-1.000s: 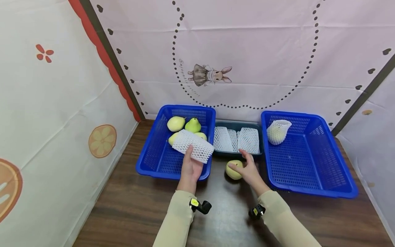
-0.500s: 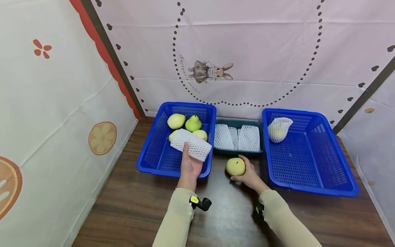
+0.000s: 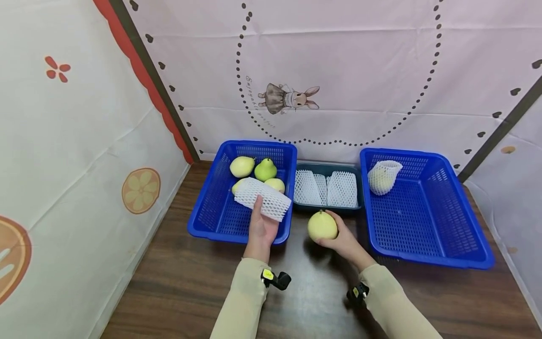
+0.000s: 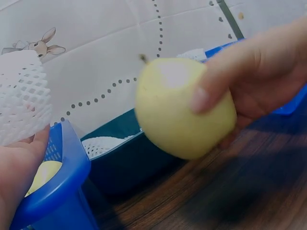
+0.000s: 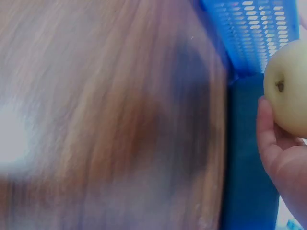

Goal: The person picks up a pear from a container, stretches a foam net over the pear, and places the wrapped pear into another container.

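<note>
My left hand [image 3: 262, 230] holds a white foam fruit net [image 3: 267, 201], thumb on top, over the near right part of the left blue basket [image 3: 199, 221]. My right hand [image 3: 345, 241] grips a round yellow-green pear [image 3: 322, 227] from its right side, above the table. The left wrist view shows the thumb across this pear [image 4: 177, 110] and its stem pointing up. Several bare pears, one of them a greener pear [image 3: 265, 170], lie in the left basket, partly hidden by the net.
A dark green tray [image 3: 328, 209] with several foam nets [image 3: 342, 189] stands between the baskets. In the right blue basket [image 3: 427, 226], a net-wrapped pear [image 3: 382, 179] sits at the back left. A printed cloth [image 3: 360, 70] hangs behind the wooden table [image 3: 305, 301].
My right hand has closed round the pear, lifted it off the table and turned it stem up. My left hand with the foam net has hardly moved.
</note>
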{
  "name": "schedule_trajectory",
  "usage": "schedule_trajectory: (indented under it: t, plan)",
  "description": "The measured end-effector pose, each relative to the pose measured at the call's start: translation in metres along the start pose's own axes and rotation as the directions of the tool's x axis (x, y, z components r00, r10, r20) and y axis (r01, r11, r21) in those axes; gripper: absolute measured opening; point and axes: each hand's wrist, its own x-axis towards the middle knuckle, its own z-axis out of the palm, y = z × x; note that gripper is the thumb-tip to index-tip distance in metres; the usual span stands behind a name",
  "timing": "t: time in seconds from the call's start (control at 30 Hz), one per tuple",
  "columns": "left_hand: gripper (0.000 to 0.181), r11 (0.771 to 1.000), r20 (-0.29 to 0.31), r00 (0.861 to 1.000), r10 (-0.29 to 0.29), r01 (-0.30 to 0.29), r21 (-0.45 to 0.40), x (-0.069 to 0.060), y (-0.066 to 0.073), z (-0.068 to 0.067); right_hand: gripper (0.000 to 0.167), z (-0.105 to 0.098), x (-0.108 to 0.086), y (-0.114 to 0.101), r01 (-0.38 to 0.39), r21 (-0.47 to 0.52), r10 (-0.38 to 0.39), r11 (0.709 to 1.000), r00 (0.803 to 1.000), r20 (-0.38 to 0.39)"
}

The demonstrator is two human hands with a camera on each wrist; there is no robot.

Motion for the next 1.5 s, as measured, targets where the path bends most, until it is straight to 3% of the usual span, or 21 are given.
schedule_trajectory:
  t: [0.23, 0.5, 0.77, 0.97, 1.2, 1.3, 1.4, 1.47, 1.5]
  plan:
    - [0.061, 0.998, 0.027, 0.998, 0.06, -0.061, 0.026, -0.002, -0.002, -0.001, 0.075, 0.007, -0.004, -0.015, 0.039, 0.14, -0.042, 0.989, 0.999, 0.015]
    - [0.076, 0.99, 0.041, 0.995, 0.089, -0.093, 0.103, -0.004, -0.006, -0.002, 0.07, 0.017, -0.004, -0.026, 0.091, 0.2, -0.102, 0.976, 0.994, 0.049]
    - [0.082, 0.98, 0.107, 0.99, 0.089, -0.106, 0.167, -0.006, -0.009, -0.002, 0.07, 0.025, -0.003, -0.037, 0.033, 0.236, -0.044, 0.971, 0.998, 0.042]
    - [0.075, 0.946, 0.148, 0.986, 0.082, -0.123, 0.299, -0.006, -0.012, -0.001, 0.065, 0.029, -0.003, -0.046, -0.005, 0.39, -0.005, 0.921, 1.0, 0.024]
    - [0.085, 0.856, 0.229, 0.969, 0.091, -0.194, 0.479, -0.008, -0.017, 0.002, 0.057, 0.032, -0.004, -0.052, -0.047, 0.547, 0.034, 0.835, 0.999, 0.035]
    - [0.089, 0.803, 0.257, 0.964, 0.067, -0.205, 0.56, -0.01, -0.017, 0.003, 0.055, 0.03, -0.005, -0.054, -0.084, 0.665, 0.021, 0.742, 0.995, 0.102]
    - [0.085, 0.729, 0.302, 0.953, 0.008, -0.212, 0.651, -0.012, -0.015, 0.006, 0.051, 0.027, -0.005, -0.056, -0.121, 0.759, -0.018, 0.639, 0.985, 0.172]
    - [0.086, 0.672, 0.342, 0.939, -0.038, -0.229, 0.704, -0.014, -0.012, 0.011, 0.049, 0.027, -0.004, -0.057, -0.146, 0.79, -0.034, 0.596, 0.978, 0.206]
    - [0.089, 0.643, 0.361, 0.93, -0.063, -0.239, 0.727, -0.016, -0.01, 0.013, 0.049, 0.028, -0.004, -0.058, -0.157, 0.794, -0.025, 0.587, 0.977, 0.212]
